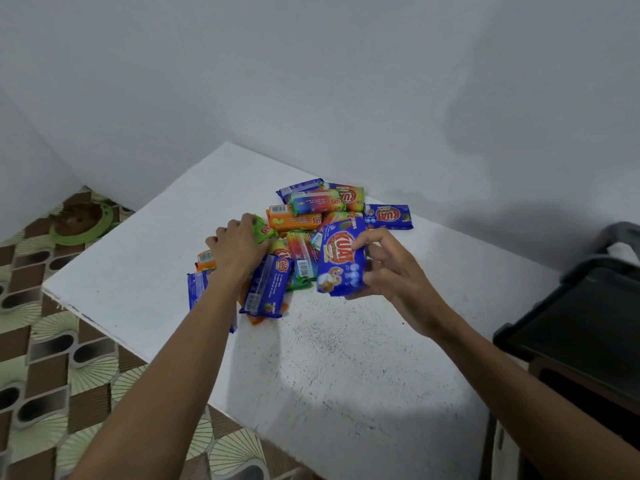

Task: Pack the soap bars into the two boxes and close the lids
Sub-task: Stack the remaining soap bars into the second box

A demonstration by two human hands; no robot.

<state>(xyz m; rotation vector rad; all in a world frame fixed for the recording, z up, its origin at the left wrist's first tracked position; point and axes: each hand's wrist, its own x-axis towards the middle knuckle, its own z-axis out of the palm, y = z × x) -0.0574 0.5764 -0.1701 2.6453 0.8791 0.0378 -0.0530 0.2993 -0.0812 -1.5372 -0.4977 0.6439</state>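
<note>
Grabbing from the soap pile (304, 233) on the white table (346, 358): left hand (239, 245) has fingers curled round a green bar (265, 231), right hand (388, 268) pinches a blue bar (341, 259) lifted just above the heap. No cardboard boxes clearly visible; the black crate (571, 306) at right may be one. Risk: slick wrappers slipping, or the left hand's pull toppling loosely stacked bars off the table edge.

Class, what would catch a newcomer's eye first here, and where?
The bright heap of wrapped soap bars in the middle of the white table stands out first. The right hand holds a blue bar at the heap's right side; the left hand grips a green bar at its left.
</note>
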